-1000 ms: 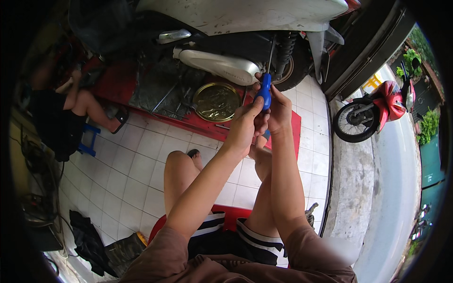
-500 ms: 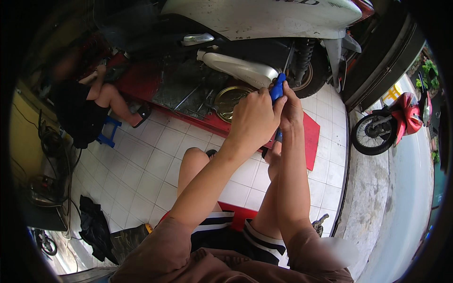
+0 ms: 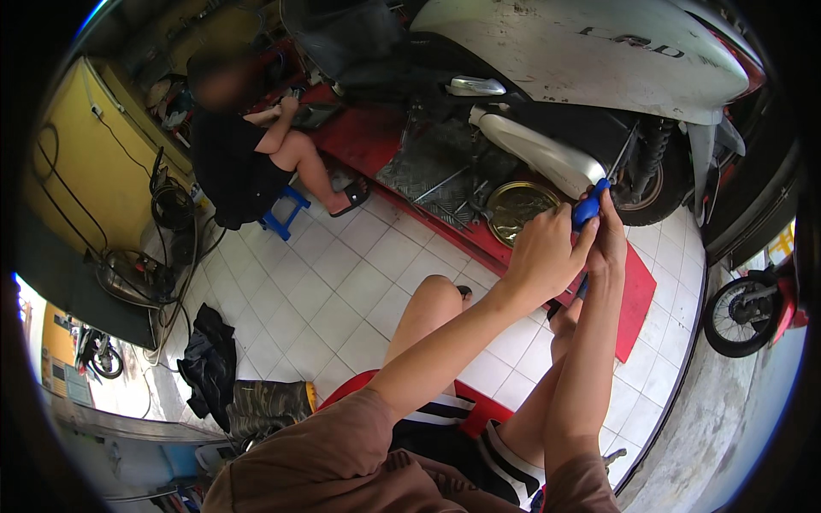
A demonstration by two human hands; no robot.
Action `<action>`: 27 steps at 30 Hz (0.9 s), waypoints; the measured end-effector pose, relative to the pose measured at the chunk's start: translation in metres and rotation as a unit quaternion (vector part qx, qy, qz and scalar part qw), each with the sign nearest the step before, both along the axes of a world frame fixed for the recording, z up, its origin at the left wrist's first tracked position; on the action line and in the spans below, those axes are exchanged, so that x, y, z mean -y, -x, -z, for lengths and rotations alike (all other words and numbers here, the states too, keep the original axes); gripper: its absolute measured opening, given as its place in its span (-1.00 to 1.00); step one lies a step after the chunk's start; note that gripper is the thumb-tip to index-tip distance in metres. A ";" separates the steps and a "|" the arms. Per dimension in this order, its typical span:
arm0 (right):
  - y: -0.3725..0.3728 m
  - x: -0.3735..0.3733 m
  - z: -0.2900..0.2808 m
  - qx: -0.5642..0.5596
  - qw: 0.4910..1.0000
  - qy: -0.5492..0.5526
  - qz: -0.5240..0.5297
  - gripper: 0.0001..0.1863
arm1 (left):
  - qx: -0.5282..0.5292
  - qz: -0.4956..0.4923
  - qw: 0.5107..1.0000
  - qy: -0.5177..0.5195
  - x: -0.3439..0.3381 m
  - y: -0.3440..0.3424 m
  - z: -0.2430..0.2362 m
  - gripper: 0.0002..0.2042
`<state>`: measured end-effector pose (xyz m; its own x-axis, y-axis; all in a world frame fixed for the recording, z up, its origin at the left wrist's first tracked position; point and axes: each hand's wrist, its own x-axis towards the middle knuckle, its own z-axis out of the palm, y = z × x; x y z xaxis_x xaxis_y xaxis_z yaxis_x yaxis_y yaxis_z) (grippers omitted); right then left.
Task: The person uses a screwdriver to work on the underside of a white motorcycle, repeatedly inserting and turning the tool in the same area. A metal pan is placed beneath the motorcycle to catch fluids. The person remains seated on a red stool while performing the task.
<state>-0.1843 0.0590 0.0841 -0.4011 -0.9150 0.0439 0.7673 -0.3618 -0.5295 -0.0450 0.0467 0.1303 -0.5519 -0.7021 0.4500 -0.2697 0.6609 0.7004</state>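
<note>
A screwdriver with a blue handle [image 3: 588,208] points up and away, its thin metal shaft reaching toward the rear shock absorber [image 3: 655,152] of a white scooter [image 3: 556,56]. Where the tip ends is hard to make out. My left hand [image 3: 546,254] is closed around the butt of the handle, thumb along its side. On the handle's right side, my right hand [image 3: 609,238] has its fingers wrapped round it. Just beyond my hands is the scooter's silver side cover [image 3: 534,145], with the rear wheel [image 3: 654,197] to its right.
A red lift platform [image 3: 637,299] bears the scooter, loose tools and a round gold tray [image 3: 523,198]. At left another person [image 3: 235,154] sits on a blue stool [image 3: 286,214]. Cables hang near a yellow cabinet [image 3: 77,179]. A red motorcycle [image 3: 753,312] stands outside at right.
The view has swung left, so the scene sits farther right and more of the left wall shows. Both hands stay on the screwdriver, close to the scooter's rear.
</note>
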 end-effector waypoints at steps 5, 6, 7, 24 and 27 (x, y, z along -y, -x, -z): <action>-0.002 0.002 0.003 0.023 0.986 0.135 -0.091 -0.55 | -0.208 0.042 0.957 -0.199 0.000 0.020 0.017 -0.54; 0.003 0.001 0.003 0.025 0.984 0.149 -0.095 -0.49 | -0.233 0.141 0.810 -0.519 -0.001 0.013 0.002 -0.51; 0.007 0.001 0.003 0.016 0.983 0.156 -0.099 -0.49 | -0.276 0.195 0.729 -0.595 0.000 0.015 0.003 -0.50; 0.000 -0.006 0.000 0.039 0.986 0.147 -0.071 -0.62 | -0.282 0.299 0.610 -0.677 -0.003 0.005 0.003 -0.55; 0.012 -0.005 0.006 0.020 0.985 0.156 -0.064 -0.61 | -0.221 0.302 0.648 -0.664 -0.001 0.004 -0.006 -0.51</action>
